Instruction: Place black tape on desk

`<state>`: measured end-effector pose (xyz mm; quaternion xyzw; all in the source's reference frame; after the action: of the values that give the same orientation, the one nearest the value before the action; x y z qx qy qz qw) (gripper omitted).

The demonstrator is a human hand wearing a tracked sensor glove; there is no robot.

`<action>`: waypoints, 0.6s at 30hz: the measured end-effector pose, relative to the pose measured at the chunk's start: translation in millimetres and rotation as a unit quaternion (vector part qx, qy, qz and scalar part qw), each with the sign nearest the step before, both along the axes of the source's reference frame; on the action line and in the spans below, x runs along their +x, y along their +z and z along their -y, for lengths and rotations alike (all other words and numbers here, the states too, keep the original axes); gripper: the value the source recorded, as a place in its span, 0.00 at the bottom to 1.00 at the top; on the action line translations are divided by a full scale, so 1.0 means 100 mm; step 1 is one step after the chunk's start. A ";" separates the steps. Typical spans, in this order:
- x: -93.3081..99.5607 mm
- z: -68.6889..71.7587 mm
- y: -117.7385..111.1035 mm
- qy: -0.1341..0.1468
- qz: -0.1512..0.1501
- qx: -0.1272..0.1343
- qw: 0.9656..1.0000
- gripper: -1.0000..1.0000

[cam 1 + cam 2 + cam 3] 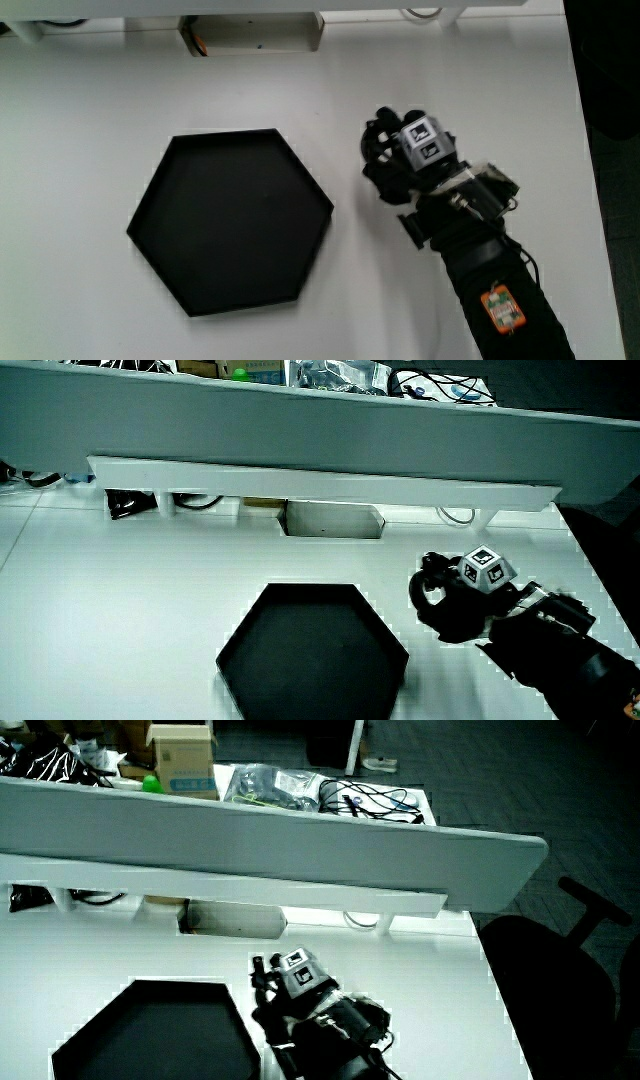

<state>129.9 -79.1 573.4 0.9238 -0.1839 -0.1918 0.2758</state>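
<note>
The gloved hand point(405, 165) rests low over the white desk point(90, 110), beside the black hexagonal tray point(230, 220). Its patterned cube point(425, 140) faces up. The fingers curl around a black tape roll point(376, 150), which is mostly hidden under them. In a side view the tape point(428, 598) shows as a dark ring at the fingertips, down at the desk surface, between the hand point(460, 605) and the tray point(310, 650). The hand point(285, 995), tape point(262, 982) and tray point(150, 1030) also show in a side view. The tray holds nothing.
A low partition point(320, 425) with a shelf under it runs along the desk farther from the person than the tray. A grey box point(250, 35) sits under that shelf. The desk's edge point(582, 150) lies close beside the forearm. An office chair point(560, 970) stands off the desk.
</note>
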 end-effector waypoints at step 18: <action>0.15 0.11 0.24 0.031 -0.065 -0.031 0.997 0.50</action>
<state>144.6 -90.5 597.2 0.9055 -0.1422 -0.2373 0.3219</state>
